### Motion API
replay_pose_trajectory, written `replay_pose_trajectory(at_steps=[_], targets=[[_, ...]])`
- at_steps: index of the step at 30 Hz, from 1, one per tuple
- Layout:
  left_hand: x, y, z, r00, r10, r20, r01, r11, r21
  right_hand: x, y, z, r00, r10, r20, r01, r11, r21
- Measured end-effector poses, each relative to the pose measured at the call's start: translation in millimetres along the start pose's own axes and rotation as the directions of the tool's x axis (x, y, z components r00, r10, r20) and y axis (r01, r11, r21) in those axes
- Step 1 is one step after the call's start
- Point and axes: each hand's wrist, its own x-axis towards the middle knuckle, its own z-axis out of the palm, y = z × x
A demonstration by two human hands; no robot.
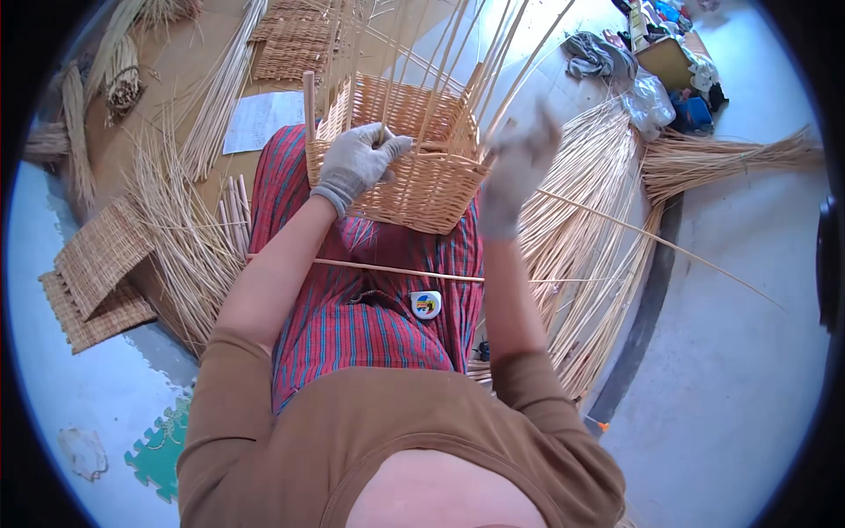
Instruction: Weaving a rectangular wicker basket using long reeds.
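Note:
A partly woven wicker basket point(409, 201) rests on my lap, with long upright canes point(437, 84) rising from its walls. My left hand point(356, 163), in a pale work glove, grips the basket's near rim, thumb and fingers closed round the wall and the base of a cane. At the near right corner is my right hand point(521, 172), also gloved; motion smears its fingers, so what they hold is unclear. A long thin cane point(656, 233) slants from beside that corner down to the right. Across my thighs lies another thin cane point(396, 270), below the basket.
A small white tape measure point(426, 304) sits on the red striped cloth point(352, 330) over my lap. Loose canes point(581, 220) spread at right, with a tied bundle point(731, 163) beyond. Woven panels point(106, 255) and more reeds point(172, 238) lie left; a paper sheet point(262, 121) is behind.

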Motion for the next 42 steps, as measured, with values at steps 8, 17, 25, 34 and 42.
replay_pose_trajectory(at_steps=[8, 17, 25, 34, 42], targets=[[4, 9, 8, 0.993, -0.08, -0.085, 0.078, 0.997, -0.019, -48, -28, -21, 0.946, 0.315, -0.068, -0.291, 0.926, 0.241], [-14, 51, 36, 0.62, 0.746, -0.245, -0.646, 0.662, 0.381, -13, -50, -95, 0.885, 0.421, -0.199, -0.399, 0.906, 0.144], [6, 26, 87, 0.988, 0.147, 0.04, -0.152, 0.94, 0.307, 75, -44, -15, 0.927, -0.084, 0.365, 0.243, 0.876, -0.416], [-3, 24, 75, 0.944, 0.328, -0.046, -0.306, 0.918, 0.252, 67, -27, -109, 0.917, 0.334, 0.219, 0.207, 0.073, -0.976], [-4, 32, 113, 0.686, 0.694, 0.218, -0.666, 0.478, 0.573, 69, 64, -186, 0.654, 0.63, 0.418, 0.264, 0.327, -0.907]])
